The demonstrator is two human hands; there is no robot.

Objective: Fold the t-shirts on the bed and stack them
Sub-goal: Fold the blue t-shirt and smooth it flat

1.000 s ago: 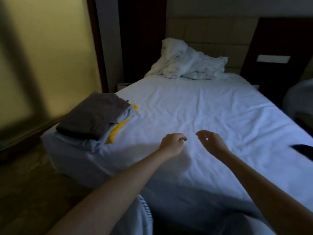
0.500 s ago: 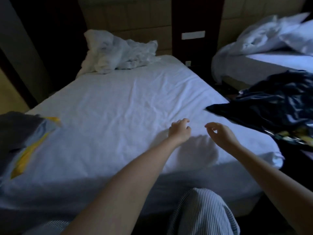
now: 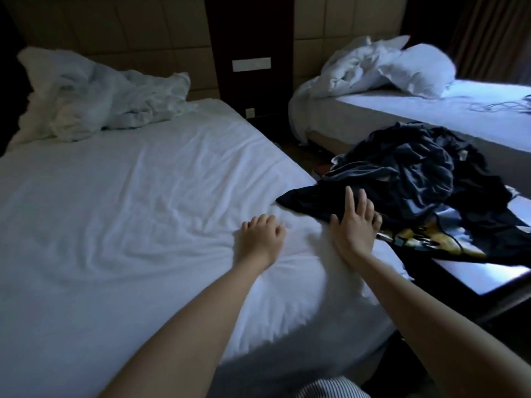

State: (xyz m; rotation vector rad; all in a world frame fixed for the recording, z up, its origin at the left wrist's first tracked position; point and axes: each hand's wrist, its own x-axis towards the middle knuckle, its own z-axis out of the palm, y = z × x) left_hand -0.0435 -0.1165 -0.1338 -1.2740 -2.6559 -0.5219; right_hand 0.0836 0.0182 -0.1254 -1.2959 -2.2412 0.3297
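Note:
A white-sheeted bed (image 3: 120, 214) fills the left and middle of the view. A heap of dark, unfolded t-shirts (image 3: 408, 173) lies off its right edge on a glossy dark table, one dark sleeve spilling onto the sheet. A shirt with a yellow print (image 3: 431, 239) lies at the front of the heap. My right hand (image 3: 355, 225) stretches toward the heap with straight fingers, its fingertips over the dark cloth. My left hand (image 3: 260, 237) hovers above the sheet with loosely curled fingers, holding nothing. The folded stack is out of view.
A crumpled white duvet (image 3: 94, 96) sits at the head of the bed. A second bed (image 3: 431, 110) with a pillow and bedding stands at the right. A dark panel (image 3: 250, 61) stands between the two headboards. The glossy table (image 3: 474, 277) juts out at the right.
My view swung right, so the folded stack left the frame and the dark heap came in. My right hand opened and reached right to the dark cloth; my left hand followed.

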